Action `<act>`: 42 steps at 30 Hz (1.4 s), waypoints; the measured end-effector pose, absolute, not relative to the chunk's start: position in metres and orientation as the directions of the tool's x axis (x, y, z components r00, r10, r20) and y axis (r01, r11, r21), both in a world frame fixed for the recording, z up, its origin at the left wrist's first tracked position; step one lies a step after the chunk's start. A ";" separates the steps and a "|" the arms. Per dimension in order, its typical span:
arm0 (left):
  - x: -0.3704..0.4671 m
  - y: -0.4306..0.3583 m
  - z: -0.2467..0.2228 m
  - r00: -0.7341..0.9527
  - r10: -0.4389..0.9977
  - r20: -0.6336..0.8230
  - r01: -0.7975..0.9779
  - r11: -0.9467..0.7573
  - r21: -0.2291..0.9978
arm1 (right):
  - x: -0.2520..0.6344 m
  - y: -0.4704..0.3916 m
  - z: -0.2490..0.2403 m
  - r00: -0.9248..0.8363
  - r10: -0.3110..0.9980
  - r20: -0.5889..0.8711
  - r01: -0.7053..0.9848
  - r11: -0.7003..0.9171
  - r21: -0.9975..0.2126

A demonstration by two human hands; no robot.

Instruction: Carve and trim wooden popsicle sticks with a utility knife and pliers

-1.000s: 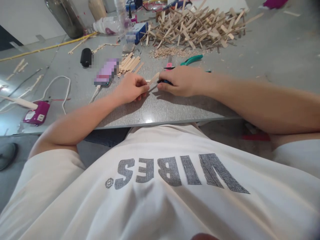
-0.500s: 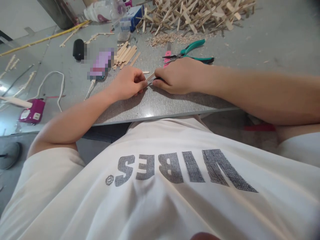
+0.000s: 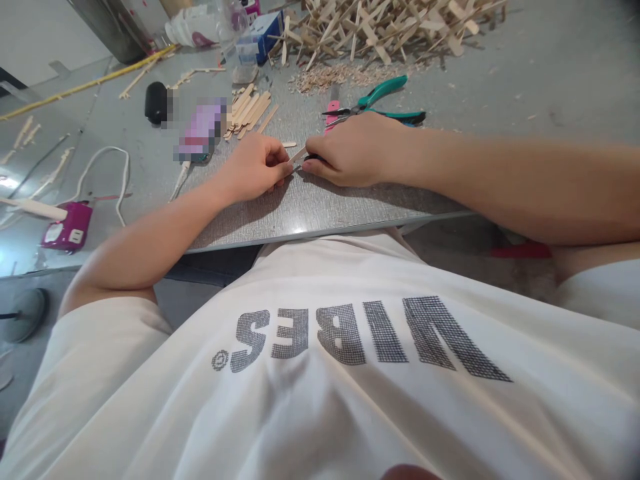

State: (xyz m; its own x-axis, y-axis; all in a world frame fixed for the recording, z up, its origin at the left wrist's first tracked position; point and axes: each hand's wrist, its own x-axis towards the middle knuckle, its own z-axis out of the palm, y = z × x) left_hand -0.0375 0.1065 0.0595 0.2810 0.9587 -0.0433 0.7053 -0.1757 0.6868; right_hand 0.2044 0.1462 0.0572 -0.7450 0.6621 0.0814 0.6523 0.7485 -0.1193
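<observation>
Near the table's front edge, my left hand pinches one end of a thin wooden stick. My right hand is closed around a small dark tool with a metal tip, which lies at the stick; most of the tool is hidden in the fingers. Green-handled pliers lie just beyond my right hand, by a pink strip. Several flat wooden sticks lie beyond my left hand.
A large heap of wooden sticks stands at the back, with shavings before it. At the left are a phone, a black case, a white cable and a purple device. Bottles and a blue box stand behind.
The view has shifted slightly. Both hands keep nearly the same pose, with the stick and the small tool still between them.
</observation>
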 end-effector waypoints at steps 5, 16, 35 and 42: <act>-0.035 0.105 0.062 0.265 0.963 -0.056 0.710 -0.155 0.687 | 0.203 0.146 0.058 -0.733 0.675 0.081 0.674 0.737 -0.046; -0.027 0.099 0.072 0.234 0.971 -0.057 0.798 -0.158 0.581 | 0.197 0.137 0.066 -0.699 0.714 -0.029 0.700 0.692 0.175; -0.030 0.096 0.061 0.264 0.964 0.019 0.715 -0.209 0.667 | 0.194 0.130 0.064 -0.657 0.752 0.054 0.751 0.647 0.134; -0.033 0.096 0.059 0.264 0.964 0.019 0.710 -0.208 0.673 | 0.194 0.128 0.063 -0.619 0.783 0.054 0.780 0.607 0.151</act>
State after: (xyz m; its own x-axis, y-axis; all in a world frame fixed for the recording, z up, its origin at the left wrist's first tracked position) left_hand -0.0330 0.0964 0.0589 0.2637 0.9644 0.0193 0.7103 -0.2077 0.6726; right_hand 0.1937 0.1282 0.0627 -0.6194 0.7832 0.0539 0.7804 0.6068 0.1509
